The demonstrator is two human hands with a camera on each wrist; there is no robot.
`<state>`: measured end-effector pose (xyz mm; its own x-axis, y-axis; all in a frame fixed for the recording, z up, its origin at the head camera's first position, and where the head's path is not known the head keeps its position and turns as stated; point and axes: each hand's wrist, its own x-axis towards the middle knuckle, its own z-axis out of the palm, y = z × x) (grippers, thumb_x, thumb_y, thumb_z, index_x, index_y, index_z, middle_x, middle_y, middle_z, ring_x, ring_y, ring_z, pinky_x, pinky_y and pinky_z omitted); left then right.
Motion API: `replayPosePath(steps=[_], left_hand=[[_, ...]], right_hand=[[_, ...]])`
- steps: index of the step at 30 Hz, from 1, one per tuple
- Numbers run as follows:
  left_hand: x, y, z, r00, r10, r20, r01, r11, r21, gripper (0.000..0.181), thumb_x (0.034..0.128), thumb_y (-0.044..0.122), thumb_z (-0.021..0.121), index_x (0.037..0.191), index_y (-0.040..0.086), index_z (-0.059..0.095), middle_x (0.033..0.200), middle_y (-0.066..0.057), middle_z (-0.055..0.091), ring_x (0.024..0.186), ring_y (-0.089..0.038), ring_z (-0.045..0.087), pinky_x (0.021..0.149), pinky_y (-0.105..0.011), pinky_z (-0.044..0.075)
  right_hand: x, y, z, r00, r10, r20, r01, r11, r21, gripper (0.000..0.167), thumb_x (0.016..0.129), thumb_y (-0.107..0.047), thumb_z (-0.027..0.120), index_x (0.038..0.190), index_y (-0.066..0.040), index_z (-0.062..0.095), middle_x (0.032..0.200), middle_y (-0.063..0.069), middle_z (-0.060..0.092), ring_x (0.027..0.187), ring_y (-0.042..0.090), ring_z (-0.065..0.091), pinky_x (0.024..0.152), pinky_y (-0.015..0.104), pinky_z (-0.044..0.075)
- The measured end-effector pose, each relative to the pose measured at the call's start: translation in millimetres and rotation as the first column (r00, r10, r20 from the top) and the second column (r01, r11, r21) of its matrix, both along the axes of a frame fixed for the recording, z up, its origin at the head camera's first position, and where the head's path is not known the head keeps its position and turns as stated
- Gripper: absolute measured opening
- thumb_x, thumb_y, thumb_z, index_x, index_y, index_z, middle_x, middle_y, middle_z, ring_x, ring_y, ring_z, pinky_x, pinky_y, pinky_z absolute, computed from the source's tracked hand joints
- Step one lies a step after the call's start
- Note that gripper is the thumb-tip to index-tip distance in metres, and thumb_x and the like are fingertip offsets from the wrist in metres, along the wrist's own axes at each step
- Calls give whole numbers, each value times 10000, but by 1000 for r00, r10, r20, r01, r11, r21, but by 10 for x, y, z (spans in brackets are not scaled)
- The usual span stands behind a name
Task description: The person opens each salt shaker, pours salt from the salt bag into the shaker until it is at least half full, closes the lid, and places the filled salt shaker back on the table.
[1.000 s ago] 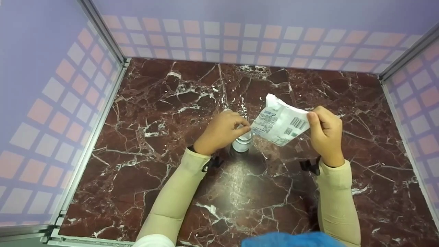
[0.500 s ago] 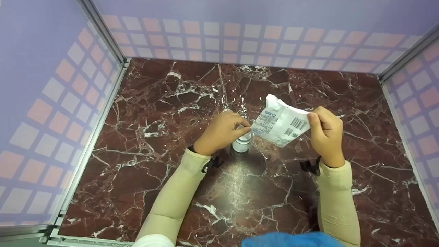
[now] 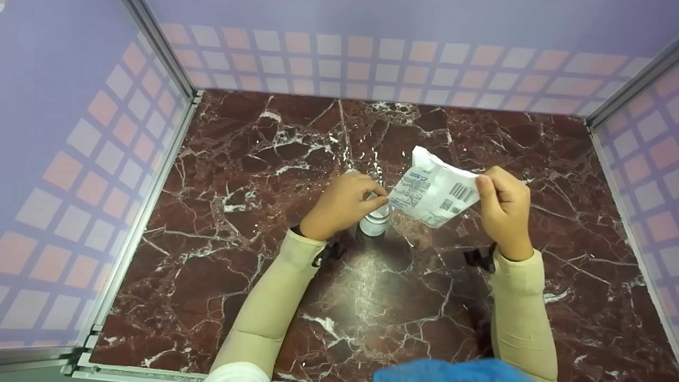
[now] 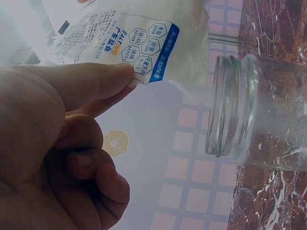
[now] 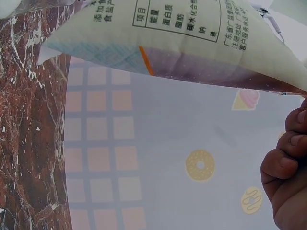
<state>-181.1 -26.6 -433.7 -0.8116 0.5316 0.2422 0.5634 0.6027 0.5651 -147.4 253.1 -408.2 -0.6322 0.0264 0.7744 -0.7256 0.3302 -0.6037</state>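
A white printed salt bag (image 3: 432, 191) hangs tilted between both hands, its lower left corner by the glass jar (image 3: 373, 227). My right hand (image 3: 504, 209) grips the bag's right side, thumb on top. With thumb and forefinger my left hand (image 3: 347, 201) pinches the bag's left edge; its other fingers curl in, as the left wrist view shows. There the clear jar (image 4: 235, 105) has a threaded, uncovered mouth, and a whitish blur lies between bag and mouth. Upright on the table, the jar looks whitish inside. My left hand covers part of its rim in the head view.
White grains and specks (image 3: 375, 159) lie scattered on the dark red marbled table (image 3: 212, 297) behind the jar. Something small and white (image 3: 350, 171) shows partly behind the left hand. Purple walls (image 3: 339, 63) with pink and white squares enclose the back and both sides.
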Motion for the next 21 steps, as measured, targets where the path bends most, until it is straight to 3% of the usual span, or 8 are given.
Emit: replayPosePath(steps=[4,21], left_hand=[[1,2,-3,1000,-1,-4,1,1000,5,206,971,343,727,995,156,812,821,33,700,784,-165,574,738,-322,479],[-5,-12,9,1000,-3,4,3,1000,-18,227,984,359,706,1026,162,812,966,27,764,917,-189,656,845,-342,520]], right_hand=[[-2,2,-7,1000,2,-3,-3,1000,-7,551,1051,-264,615,633,74,495,592,118,424,588,42,362,578,171,258],[-1,-3,-12,1000,7,-9,-7,1000,-18,575,1046,-294,621,621,69,484,580,107,384,573,46,335,565,175,239]])
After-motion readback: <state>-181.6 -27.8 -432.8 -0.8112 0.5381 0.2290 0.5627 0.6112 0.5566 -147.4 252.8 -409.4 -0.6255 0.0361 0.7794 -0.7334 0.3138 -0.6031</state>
